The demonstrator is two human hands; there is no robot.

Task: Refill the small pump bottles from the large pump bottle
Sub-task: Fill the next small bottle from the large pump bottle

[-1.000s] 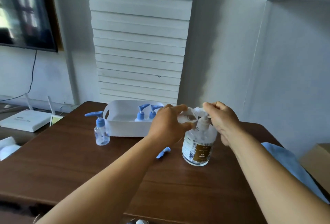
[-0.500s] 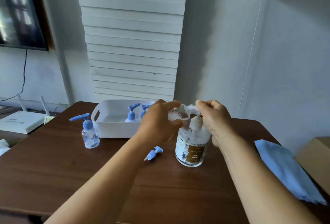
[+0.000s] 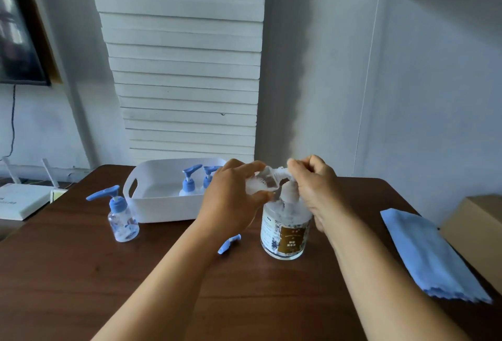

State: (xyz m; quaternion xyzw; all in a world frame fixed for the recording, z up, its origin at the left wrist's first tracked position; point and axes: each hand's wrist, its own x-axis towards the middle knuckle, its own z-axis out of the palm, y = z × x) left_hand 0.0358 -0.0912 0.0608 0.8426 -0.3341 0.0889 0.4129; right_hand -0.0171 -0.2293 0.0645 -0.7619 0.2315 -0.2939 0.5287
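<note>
On the dark wooden table [image 3: 81, 272], near its middle, stands the large pump bottle [image 3: 285, 229], clear with a brown label and upright. The right hand [image 3: 315, 188] sits over its white pump head [image 3: 282, 175], fingers curled down around the top of the pump. The left hand [image 3: 233, 199] grips a small clear bottle [image 3: 259, 184] with no cap on it, held on a tilt right at the pump's spout, thumb and fingers wrapped round its body. Whether any liquid is passing into it cannot be told; that spot is blurred.

A loose blue pump cap [image 3: 229, 243] lies flat on the table just left of the large bottle, partly hidden under the left forearm. Further left, well apart from the hands, another small bottle [image 3: 122, 221] stands upright with its blue pump fitted. Behind it and the left hand sits a white tray [image 3: 163, 207] with a handle slot in its end wall; two more small blue-pump bottles [image 3: 190, 180] stand inside it, side by side toward its right end.

A folded blue cloth [image 3: 429, 256] lies at the table's right edge, and a cardboard box [image 3: 478, 226] is beside it, off the table. A white router [image 3: 21, 199] rests on a lower surface at the far left, below a dark screen [image 3: 16, 41] on the wall.
</note>
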